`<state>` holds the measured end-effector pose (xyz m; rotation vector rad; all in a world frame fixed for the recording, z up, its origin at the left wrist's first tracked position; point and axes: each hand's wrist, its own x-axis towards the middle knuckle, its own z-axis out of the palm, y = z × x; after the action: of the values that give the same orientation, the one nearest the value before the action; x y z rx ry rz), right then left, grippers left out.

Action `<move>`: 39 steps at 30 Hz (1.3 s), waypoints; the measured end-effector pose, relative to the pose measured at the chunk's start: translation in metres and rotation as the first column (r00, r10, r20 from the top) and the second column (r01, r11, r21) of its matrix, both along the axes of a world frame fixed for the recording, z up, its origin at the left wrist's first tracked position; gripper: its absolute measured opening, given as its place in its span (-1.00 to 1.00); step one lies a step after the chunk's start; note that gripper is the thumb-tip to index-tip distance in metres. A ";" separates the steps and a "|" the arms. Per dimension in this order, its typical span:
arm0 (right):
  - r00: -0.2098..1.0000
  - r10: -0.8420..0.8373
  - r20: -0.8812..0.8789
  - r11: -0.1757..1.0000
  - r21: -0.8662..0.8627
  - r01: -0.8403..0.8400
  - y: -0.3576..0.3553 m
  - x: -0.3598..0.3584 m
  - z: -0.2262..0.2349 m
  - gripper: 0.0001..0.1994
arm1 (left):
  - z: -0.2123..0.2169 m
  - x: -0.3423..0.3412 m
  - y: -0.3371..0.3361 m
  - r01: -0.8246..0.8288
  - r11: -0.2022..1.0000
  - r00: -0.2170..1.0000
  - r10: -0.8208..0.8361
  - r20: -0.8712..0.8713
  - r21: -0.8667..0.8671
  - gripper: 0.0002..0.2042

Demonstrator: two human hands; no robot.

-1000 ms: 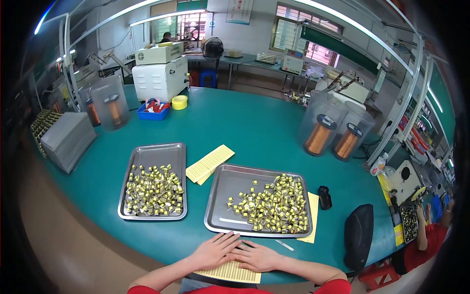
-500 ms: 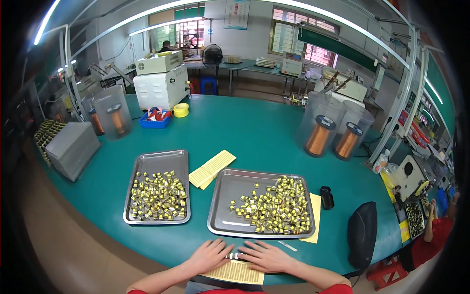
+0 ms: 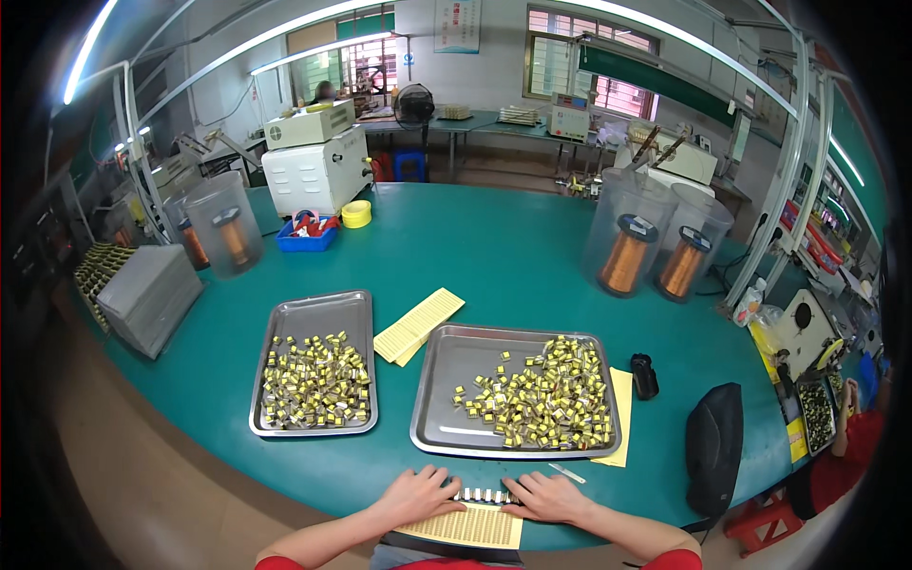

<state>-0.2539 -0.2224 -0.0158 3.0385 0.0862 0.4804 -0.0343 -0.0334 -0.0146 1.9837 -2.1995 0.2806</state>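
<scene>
A row of small coil parts (image 3: 486, 495), white and dark from above, lies along the far edge of a yellow perforated card (image 3: 465, 528) at the table's near edge. My left hand (image 3: 418, 496) has its fingers bent around the row's left end, the thumb over the card. At the other end, my right hand (image 3: 547, 497) grips the row with curled fingers; its thumb also rests by the card. The fingers hide both ends of the row. Beyond the hands, a metal tray (image 3: 439, 418) holds a heap of yellow-taped coils (image 3: 556, 399).
Another metal tray (image 3: 285, 309) of taped coils stands to the left. More yellow cards (image 3: 418, 325) lie between the trays. A small white-bladed tool (image 3: 567, 472), a black object (image 3: 644, 377) and a dark pouch (image 3: 714, 451) are on the right. Copper wire spools (image 3: 624, 258) stand farther back.
My hands have moved apart and their fingers have curled from a flatter pose. More of the row of coil parts shows between them. The view has shifted slightly.
</scene>
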 end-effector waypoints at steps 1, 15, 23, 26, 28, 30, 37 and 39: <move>1.000 0.024 0.005 1.000 -0.017 -0.024 0.001 0.002 -0.001 -0.52 | 0.000 0.000 -0.003 0.018 1.000 1.000 -0.018 -0.007 0.006 -0.55; 0.992 -0.095 0.081 0.993 -0.058 0.100 -0.013 -0.030 -0.005 -0.51 | -0.001 0.003 -0.015 0.061 0.998 0.996 -0.061 -0.062 0.004 -0.46; 0.994 -0.055 0.092 0.997 -0.051 0.060 -0.005 -0.017 -0.010 -0.48 | 0.003 0.004 -0.018 0.096 0.994 0.993 -0.092 -0.069 0.053 -0.52; 0.995 -0.037 0.089 0.998 -0.052 0.042 -0.002 -0.008 -0.011 -0.48 | -0.002 0.002 -0.019 0.112 0.993 0.992 -0.110 -0.055 0.047 -0.54; 0.996 -0.037 0.086 0.997 -0.058 0.042 -0.003 -0.004 -0.011 -0.48 | -0.004 0.002 -0.021 0.133 0.989 0.991 -0.135 -0.023 -0.058 -0.56; 0.997 -0.009 0.073 0.999 -0.045 0.012 -0.004 -0.003 -0.012 -0.48 | -0.006 0.002 -0.021 0.161 0.985 0.987 -0.162 -0.007 -0.068 -0.58; 0.996 0.063 0.071 0.997 -0.055 -0.059 -0.004 0.003 -0.016 -0.54 | -0.015 0.008 -0.024 0.268 0.956 0.963 -0.265 0.042 -0.120 -0.64; 0.991 0.111 0.077 0.991 -0.086 -0.104 -0.004 0.005 -0.020 -0.60 | -0.019 0.009 -0.026 0.270 0.956 0.963 -0.266 0.044 -0.120 -0.64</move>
<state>-0.2490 -0.2265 -0.0360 2.9414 0.2601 0.5921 -0.0250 -0.0592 -0.0332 1.6034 -2.3690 0.3976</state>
